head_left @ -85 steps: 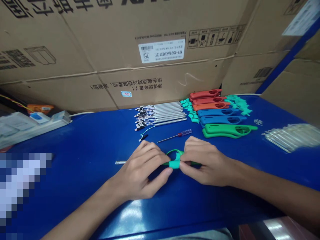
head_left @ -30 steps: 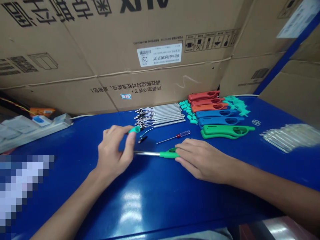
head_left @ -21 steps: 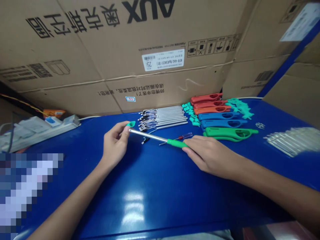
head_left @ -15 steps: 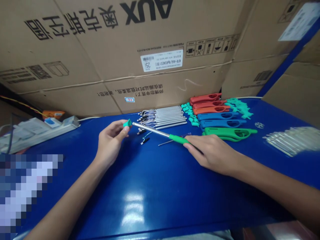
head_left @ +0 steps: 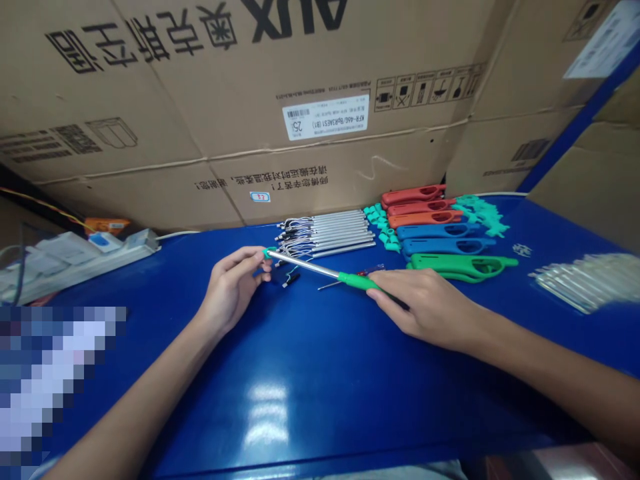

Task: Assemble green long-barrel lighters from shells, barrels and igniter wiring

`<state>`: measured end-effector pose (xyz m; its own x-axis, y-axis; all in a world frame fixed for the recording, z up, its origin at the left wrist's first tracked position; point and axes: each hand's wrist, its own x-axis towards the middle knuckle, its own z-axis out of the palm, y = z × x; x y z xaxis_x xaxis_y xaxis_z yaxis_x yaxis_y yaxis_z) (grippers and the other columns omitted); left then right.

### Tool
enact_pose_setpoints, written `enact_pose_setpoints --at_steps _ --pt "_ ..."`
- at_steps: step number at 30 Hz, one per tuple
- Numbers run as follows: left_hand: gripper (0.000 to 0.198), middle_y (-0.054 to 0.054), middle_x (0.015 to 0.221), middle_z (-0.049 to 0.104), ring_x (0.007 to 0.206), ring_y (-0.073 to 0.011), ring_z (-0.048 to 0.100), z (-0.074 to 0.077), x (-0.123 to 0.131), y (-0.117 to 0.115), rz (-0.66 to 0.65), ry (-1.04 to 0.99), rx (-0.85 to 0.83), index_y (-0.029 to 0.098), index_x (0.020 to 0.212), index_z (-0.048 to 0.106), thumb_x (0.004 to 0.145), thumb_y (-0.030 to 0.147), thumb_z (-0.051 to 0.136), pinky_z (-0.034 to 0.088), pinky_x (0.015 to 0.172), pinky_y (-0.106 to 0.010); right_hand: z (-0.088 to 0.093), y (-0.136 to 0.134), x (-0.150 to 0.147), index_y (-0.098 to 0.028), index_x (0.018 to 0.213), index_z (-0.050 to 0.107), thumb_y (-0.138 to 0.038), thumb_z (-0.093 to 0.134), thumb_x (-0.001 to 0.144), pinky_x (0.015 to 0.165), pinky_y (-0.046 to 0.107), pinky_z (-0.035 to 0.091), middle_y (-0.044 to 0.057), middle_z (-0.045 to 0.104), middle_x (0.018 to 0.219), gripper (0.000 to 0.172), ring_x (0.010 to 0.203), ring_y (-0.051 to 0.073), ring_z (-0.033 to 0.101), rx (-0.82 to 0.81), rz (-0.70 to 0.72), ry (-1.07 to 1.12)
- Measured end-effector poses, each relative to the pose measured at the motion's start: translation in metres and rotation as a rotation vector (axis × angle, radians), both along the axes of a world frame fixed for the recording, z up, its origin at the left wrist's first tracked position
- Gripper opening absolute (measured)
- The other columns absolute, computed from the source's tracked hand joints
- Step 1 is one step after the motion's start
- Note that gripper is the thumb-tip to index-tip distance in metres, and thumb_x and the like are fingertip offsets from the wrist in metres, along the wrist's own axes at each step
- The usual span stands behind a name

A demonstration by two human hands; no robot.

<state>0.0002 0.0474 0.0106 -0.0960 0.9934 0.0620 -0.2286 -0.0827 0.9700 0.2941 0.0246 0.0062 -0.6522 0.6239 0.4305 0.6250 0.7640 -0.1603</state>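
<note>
My right hand [head_left: 425, 303] grips the green plastic body [head_left: 357, 281] of a long lighter whose metal tube [head_left: 305, 265] points left and slightly up. My left hand [head_left: 233, 287] pinches a small teal cap [head_left: 269, 253] between thumb and fingers, right at the tip of that tube. Both hands hover just above the blue table [head_left: 320, 373]. A small black-tipped wire piece [head_left: 289, 281] lies under the tube.
Behind lie a row of metal tubes with wires [head_left: 327, 235], a red-handled screwdriver [head_left: 367, 271], teal caps [head_left: 383, 227], red, blue and green lighter shells [head_left: 440, 223] and clear parts [head_left: 585, 280]. Cardboard boxes [head_left: 250, 100] wall the back; a power strip [head_left: 85, 257] sits left.
Both hands worked together on the green piece earlier. Then the left hand carried the teal cap leftwards, the right lifted the lighter, and now cap and tube tip meet.
</note>
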Motion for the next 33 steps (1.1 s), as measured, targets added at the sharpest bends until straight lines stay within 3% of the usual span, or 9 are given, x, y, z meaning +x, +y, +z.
enact_pose_setpoints --at_steps 10,23,29,33 --pt "0.018 -0.006 0.084 0.072 0.085 -0.0193 0.065 -0.0012 0.0000 0.0000 -0.061 -0.084 -0.047 0.015 0.078 0.074 0.066 0.025 0.082 0.056 0.072 -0.029 0.0000 -0.0019 -0.0017 -0.013 0.096 0.069 -0.022 0.044 0.100 0.076 0.032 0.055 0.011 0.073 0.094 0.027 0.088 0.023 0.071 -0.010 0.028 0.008" --pt "0.024 -0.004 0.080 0.071 0.081 -0.0171 0.066 -0.0054 0.0043 -0.0040 -0.086 -0.070 -0.031 0.015 0.079 0.074 0.064 0.028 0.087 0.058 0.072 -0.027 -0.0023 -0.0028 -0.0018 -0.016 0.096 0.070 -0.025 0.045 0.099 0.072 0.028 0.053 0.008 0.073 0.087 0.027 0.079 0.020 0.070 -0.006 -0.007 0.045" --pt "0.032 -0.007 0.088 0.074 0.086 -0.0198 0.068 -0.0075 0.0060 -0.0052 -0.122 -0.061 -0.040 0.015 0.086 0.075 0.061 0.030 0.090 0.059 0.074 -0.028 0.0011 -0.0048 -0.0034 -0.017 0.096 0.070 -0.024 0.045 0.099 0.069 0.026 0.051 0.006 0.072 0.082 0.026 0.075 0.018 0.069 -0.094 -0.008 0.056" --pt "0.031 -0.005 0.082 0.073 0.081 -0.0182 0.068 -0.0064 0.0070 -0.0066 -0.106 -0.025 -0.018 0.016 0.083 0.075 0.062 0.034 0.089 0.058 0.073 -0.028 0.0042 -0.0062 -0.0040 -0.017 0.093 0.069 -0.023 0.045 0.100 0.068 0.025 0.048 0.005 0.071 0.079 0.025 0.073 0.017 0.067 -0.151 0.012 0.061"
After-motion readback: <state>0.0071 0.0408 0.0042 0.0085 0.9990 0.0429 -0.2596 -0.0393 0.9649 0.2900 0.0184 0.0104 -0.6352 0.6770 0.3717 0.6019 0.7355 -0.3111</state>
